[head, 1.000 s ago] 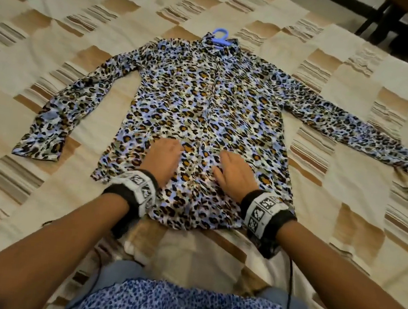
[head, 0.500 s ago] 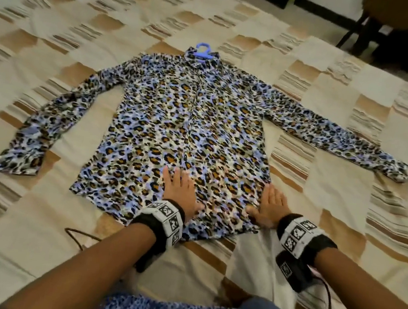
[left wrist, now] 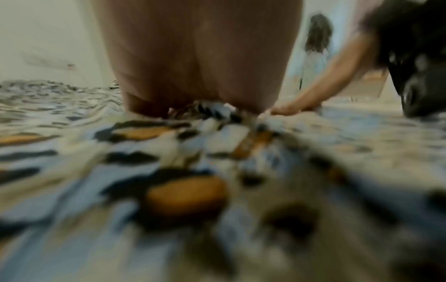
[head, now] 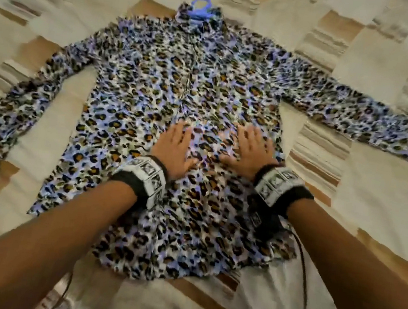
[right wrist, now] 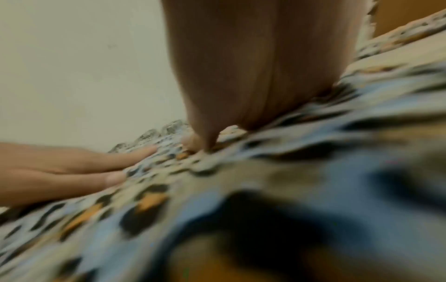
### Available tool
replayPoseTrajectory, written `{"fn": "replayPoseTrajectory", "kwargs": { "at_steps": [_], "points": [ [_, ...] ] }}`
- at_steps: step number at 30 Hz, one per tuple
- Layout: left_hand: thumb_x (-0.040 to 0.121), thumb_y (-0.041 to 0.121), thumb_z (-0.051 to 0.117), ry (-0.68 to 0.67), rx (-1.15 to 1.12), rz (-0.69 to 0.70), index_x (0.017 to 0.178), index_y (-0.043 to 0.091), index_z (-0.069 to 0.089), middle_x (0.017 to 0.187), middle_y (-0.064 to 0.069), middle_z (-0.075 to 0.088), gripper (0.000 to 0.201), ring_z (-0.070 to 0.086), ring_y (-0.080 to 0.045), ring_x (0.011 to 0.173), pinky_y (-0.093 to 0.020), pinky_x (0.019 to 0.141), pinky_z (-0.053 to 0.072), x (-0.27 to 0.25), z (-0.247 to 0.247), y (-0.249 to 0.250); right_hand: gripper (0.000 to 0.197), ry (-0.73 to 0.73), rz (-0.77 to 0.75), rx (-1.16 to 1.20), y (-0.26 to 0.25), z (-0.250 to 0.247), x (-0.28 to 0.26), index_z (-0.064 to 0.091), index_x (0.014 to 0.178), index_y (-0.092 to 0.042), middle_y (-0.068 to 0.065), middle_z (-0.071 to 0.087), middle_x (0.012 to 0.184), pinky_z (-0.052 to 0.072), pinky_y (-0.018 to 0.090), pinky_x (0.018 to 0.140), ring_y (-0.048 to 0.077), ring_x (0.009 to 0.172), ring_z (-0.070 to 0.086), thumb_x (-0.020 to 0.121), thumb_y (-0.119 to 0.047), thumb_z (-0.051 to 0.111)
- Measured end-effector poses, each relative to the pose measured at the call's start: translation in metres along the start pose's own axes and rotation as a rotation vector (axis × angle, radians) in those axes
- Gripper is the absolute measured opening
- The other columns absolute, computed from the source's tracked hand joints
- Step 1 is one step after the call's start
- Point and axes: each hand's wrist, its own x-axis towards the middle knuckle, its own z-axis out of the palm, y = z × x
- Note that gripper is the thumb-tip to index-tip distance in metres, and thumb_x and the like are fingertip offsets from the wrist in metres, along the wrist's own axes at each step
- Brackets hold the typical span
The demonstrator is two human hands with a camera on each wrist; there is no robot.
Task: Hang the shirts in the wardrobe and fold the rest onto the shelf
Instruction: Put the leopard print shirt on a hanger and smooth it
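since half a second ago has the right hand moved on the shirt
Yes. The right hand has slid from the shirt's lower right hem inward and up toward the collar, and now lies flat mid-front beside the left hand.

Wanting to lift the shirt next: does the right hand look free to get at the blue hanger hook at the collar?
Probably yes: the right hand lies flat on the shirt, holding nothing, and nothing covers the hanger hook.

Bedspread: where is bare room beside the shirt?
Bare bedspread lies between the left sleeve and the shirt body, and below the right sleeve. The middle is crowded: left hand and right hand press flat there.
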Motion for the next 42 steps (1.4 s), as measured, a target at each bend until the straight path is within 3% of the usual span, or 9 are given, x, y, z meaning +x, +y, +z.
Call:
{"fn": "replayPoseTrajectory", "kwargs": {
  "at_steps": [3, 6, 10, 14, 18, 22, 27, 37, 42],
  "points": [
    [0.099, 0.043, 0.029, -0.084, -0.072, -0.071, 0.146, 0.003, 0.020, 0.155, -0.016, 0.013, 0.062, 0.012, -0.031, 0.143, -0.047, 0.117, 0.012, -0.001, -0.033, 0.001, 0.097, -0.109, 0.215, 0.013, 0.031, -0.017, -0.003, -0.016, 0.148, -0.017, 0.003, -0.023, 0.156, -0.011, 0.054, 0.113, 0.021, 0.144, -0.019, 0.080, -0.079, 0.012],
    [0.100, 0.025, 0.035, 0.070, -0.073, -0.079, 0.129, 0.006, 0.047, 0.142, -0.016, 0.038, 0.037, 0.026, -0.032, 0.137, -0.047, 0.115, 0.018, 0.024, -0.075, 0.000, 0.099, -0.101, 0.292, -0.031, 0.025, -0.043, 0.013, -0.012, 0.148, -0.006, 0.013, -0.015, 0.157, -0.009, 0.053, 0.113, 0.026, 0.145, -0.013, 0.083, -0.076, 0.009],
    [0.099, 0.017, 0.036, 0.065, 0.016, 0.035, 0.149, 0.006, 0.002, 0.157, -0.015, -0.002, 0.062, -0.002, -0.029, 0.145, -0.043, 0.118, 0.005, 0.082, -0.094, -0.006, 0.082, 0.172, 0.083, -0.076, -0.010, -0.078, 0.071, -0.002, 0.149, -0.003, 0.017, -0.001, 0.157, -0.002, 0.048, 0.116, 0.030, 0.145, -0.002, 0.095, -0.059, 0.022],
    [0.101, 0.043, 0.015, -0.001, 0.043, -0.022, 0.148, 0.010, -0.014, 0.157, -0.008, -0.014, 0.064, -0.009, -0.025, 0.145, -0.044, 0.116, -0.001, 0.104, -0.070, -0.023, 0.084, 0.056, -0.236, -0.221, -0.027, -0.070, 0.119, -0.008, 0.150, -0.012, 0.011, -0.011, 0.158, -0.003, 0.047, 0.116, 0.027, 0.146, -0.008, 0.089, -0.068, 0.005],
    [0.090, 0.066, 0.011, -0.052, -0.132, -0.224, 0.148, 0.007, -0.013, 0.156, -0.011, -0.015, 0.086, -0.010, -0.027, 0.145, -0.046, 0.116, -0.003, 0.093, -0.062, -0.049, 0.089, 0.019, -0.032, 0.033, 0.025, -0.076, 0.123, -0.012, 0.150, -0.016, 0.004, -0.019, 0.157, -0.010, 0.044, 0.116, 0.023, 0.145, -0.016, 0.086, -0.074, 0.011],
    [0.093, 0.059, 0.009, 0.002, -0.082, -0.241, 0.147, 0.000, -0.008, 0.156, -0.016, -0.011, 0.082, -0.012, -0.030, 0.144, -0.050, 0.115, -0.006, 0.099, -0.084, -0.057, 0.089, -0.052, 0.109, 0.052, 0.034, -0.098, 0.127, -0.014, 0.149, -0.010, 0.007, -0.020, 0.156, -0.011, 0.047, 0.115, 0.023, 0.145, -0.017, 0.089, -0.070, 0.015],
    [0.102, 0.036, 0.013, 0.056, 0.109, -0.012, 0.148, 0.006, -0.012, 0.157, -0.012, -0.013, 0.060, -0.009, -0.028, 0.145, -0.046, 0.117, -0.002, 0.148, -0.114, -0.049, 0.102, 0.049, -0.118, -0.126, -0.003, -0.107, 0.177, -0.017, 0.148, -0.015, 0.014, -0.021, 0.155, -0.008, 0.046, 0.117, 0.030, 0.144, -0.017, 0.083, -0.074, 0.034],
    [0.092, 0.063, 0.011, -0.111, -0.023, -0.292, 0.146, -0.002, -0.012, 0.155, -0.019, -0.015, 0.087, -0.013, -0.032, 0.144, -0.052, 0.115, -0.005, 0.162, -0.120, -0.076, 0.105, -0.095, -0.151, -0.047, 0.000, -0.102, 0.191, -0.022, 0.146, -0.029, 0.004, -0.034, 0.151, -0.019, 0.043, 0.114, 0.022, 0.139, -0.031, 0.077, -0.080, 0.037],
    [0.093, 0.061, 0.026, 0.008, 0.062, -0.059, 0.147, 0.001, -0.013, 0.156, -0.016, -0.015, 0.089, -0.010, -0.028, 0.145, -0.046, 0.116, -0.003, 0.182, -0.132, -0.058, 0.104, -0.099, -0.145, -0.066, 0.000, -0.100, 0.194, -0.024, 0.145, -0.028, 0.004, -0.035, 0.151, -0.021, 0.043, 0.111, 0.022, 0.139, -0.032, 0.077, -0.081, 0.036]
  ]
}}
